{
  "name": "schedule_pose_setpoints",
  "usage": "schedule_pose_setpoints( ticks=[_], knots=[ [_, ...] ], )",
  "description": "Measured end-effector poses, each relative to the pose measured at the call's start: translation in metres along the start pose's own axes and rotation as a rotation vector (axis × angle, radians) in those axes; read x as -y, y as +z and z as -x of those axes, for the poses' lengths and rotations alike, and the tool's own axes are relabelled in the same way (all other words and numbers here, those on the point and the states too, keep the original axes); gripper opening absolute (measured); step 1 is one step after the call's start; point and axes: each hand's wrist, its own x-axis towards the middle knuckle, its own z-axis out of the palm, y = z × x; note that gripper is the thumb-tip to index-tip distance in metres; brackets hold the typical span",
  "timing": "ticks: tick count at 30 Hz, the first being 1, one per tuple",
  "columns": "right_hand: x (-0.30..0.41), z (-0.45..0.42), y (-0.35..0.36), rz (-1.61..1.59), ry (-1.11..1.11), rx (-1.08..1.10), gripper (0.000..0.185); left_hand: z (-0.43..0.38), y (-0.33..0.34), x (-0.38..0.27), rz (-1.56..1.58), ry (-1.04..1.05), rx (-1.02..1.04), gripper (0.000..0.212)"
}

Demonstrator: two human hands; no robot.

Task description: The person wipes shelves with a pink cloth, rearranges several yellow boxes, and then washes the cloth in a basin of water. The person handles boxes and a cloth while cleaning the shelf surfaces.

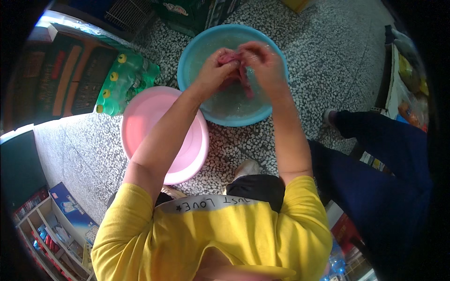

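A light-blue plastic basin holding water stands on the speckled floor in front of me. Over it, my left hand grips a wet, dark pink cloth, part of which hangs down towards the water. My right hand is close beside it at the cloth's upper part, fingers curled and blurred by motion; whether it pinches the cloth is not clear. A pink plastic basin stands nearer to me on the left, next to the blue one and partly hidden under my left forearm. No contents show in its visible part.
Green bottles with yellow caps and stacked cartons stand at the left. A green crate is beyond the blue basin. Another person's dark trouser legs are close on the right. Divided shelving with small packets is at the lower left.
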Motion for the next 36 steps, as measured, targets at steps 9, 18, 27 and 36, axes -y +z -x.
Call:
schedule_pose_setpoints(
  ticks=[9, 18, 27, 36],
  knots=[
    [-0.078, 0.02, 0.021, -0.416, 0.143, 0.069, 0.041, 0.001, 0.015, -0.02, 0.369, 0.105, 0.014, 0.022],
    [-0.01, 0.03, 0.049, 0.05, -0.096, 0.009, 0.041, -0.005, -0.037, 0.06, 0.726, -0.323, -0.163, 0.058],
    [-0.04, 0.049, 0.075, 0.448, -0.262, -0.176, 0.029, -0.031, -0.052, 0.12, 0.931, -0.162, -0.155, 0.029],
    [-0.1, 0.03, 0.064, 0.2, 0.047, -0.317, 0.032, -0.01, -0.009, 0.067, 0.741, -0.237, -0.412, 0.043]
  ],
)
